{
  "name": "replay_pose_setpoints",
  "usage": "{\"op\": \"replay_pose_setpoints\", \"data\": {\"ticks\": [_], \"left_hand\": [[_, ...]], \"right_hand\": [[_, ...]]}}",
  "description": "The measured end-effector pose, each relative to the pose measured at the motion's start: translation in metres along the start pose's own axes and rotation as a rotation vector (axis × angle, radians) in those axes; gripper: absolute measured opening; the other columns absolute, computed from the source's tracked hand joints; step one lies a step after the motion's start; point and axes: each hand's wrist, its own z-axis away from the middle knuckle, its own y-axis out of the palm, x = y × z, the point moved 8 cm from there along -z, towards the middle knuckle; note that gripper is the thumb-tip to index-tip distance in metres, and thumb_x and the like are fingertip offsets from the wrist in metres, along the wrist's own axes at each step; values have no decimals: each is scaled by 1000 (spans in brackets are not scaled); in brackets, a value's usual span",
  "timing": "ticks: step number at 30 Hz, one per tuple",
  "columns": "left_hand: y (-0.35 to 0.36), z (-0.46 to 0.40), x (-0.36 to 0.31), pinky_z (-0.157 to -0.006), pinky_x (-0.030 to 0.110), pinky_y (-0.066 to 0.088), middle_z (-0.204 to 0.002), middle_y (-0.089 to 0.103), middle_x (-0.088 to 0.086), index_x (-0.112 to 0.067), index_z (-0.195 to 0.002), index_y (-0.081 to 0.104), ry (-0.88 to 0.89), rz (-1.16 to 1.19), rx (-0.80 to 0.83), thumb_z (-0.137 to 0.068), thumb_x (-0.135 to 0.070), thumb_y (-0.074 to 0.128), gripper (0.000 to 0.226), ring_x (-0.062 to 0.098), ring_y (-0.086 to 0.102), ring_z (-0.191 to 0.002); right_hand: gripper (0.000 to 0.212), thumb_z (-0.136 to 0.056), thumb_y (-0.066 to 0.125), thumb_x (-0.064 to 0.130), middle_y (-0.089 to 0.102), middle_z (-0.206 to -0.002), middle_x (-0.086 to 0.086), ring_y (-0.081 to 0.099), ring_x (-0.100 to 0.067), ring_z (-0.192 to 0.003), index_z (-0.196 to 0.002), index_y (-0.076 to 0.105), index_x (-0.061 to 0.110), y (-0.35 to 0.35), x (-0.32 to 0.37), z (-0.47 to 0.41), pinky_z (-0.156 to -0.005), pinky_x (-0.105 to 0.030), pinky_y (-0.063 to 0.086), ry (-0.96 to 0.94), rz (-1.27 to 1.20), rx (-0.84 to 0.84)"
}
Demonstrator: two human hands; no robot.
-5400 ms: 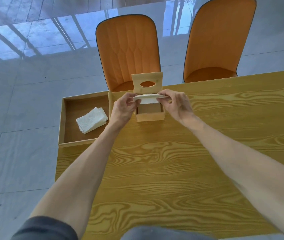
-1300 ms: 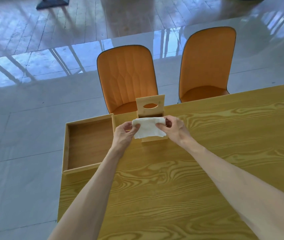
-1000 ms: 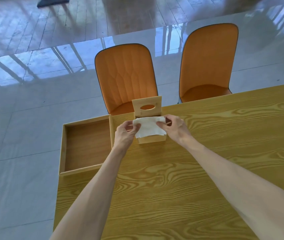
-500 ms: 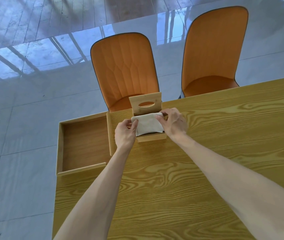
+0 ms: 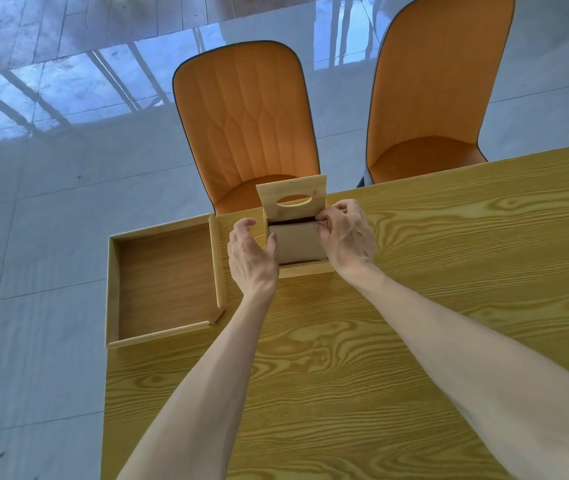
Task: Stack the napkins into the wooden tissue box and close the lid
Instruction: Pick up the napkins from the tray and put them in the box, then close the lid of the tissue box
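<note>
While the napkins (image 5: 296, 241) lay inside the wooden tissue box (image 5: 305, 268), lid (image 5: 292, 197) upright, the left hand (image 5: 251, 259) hovered open and empty; the right hand (image 5: 345, 237) curled at the rim, grip unclear, and risked a pinched corner jamming the lid.

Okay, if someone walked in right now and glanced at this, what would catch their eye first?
Probably the two orange chairs pushed up to the far edge of the wooden table. Next, the small wooden tissue box near that edge, its lid standing open with an oval slot, napkins inside, left hand and right hand flanking it. A shallow wooden tray sits left.
</note>
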Motion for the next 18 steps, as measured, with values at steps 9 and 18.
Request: {"op": "replay_pose_setpoints", "data": {"ticks": [9, 18], "left_hand": [[8, 0, 9, -61, 16, 44, -115, 72, 1, -20, -129, 59, -155, 257, 161, -96, -32, 65, 36, 13, 65, -88], [6, -16, 1, -100, 55, 48, -143, 56, 16, -19, -149, 45, -538, 552, 453, -91, -78, 29, 84, 36, 57, -126]], "right_hand": [[31, -91, 66, 30, 64, -110, -2, 62, -16, -86, -116, 53, 17, 9, -12, 1, -64, -27, 46, 134, -177, 38], [87, -91, 27, 75, 66, -114, -20, 62, -38, -107, -121, 60, 1, -11, -13, -20, -89, -46, 51, 487, -684, 353]]}}
